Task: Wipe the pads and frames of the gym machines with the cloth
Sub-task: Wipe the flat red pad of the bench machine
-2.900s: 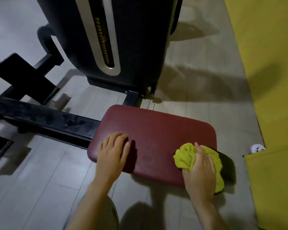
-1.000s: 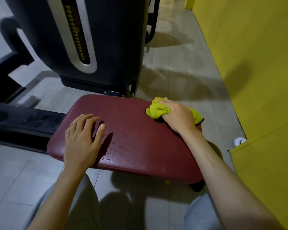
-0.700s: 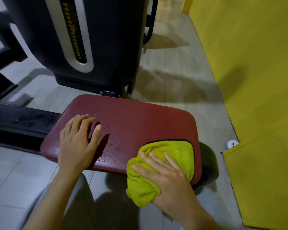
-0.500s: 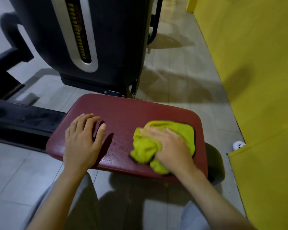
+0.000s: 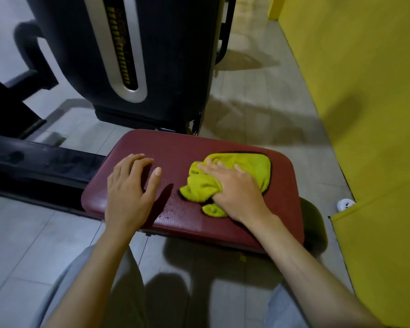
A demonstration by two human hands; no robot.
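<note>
Head: right hand (image 5: 237, 190) presses fluffy cloth (image 5: 253, 164), leathery pad (image 5: 175, 147).

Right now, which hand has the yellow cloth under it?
The right hand, which presses the yellow-green cloth onto the red pad. The left hand lies on the pad's left part, touching no cloth.
</note>
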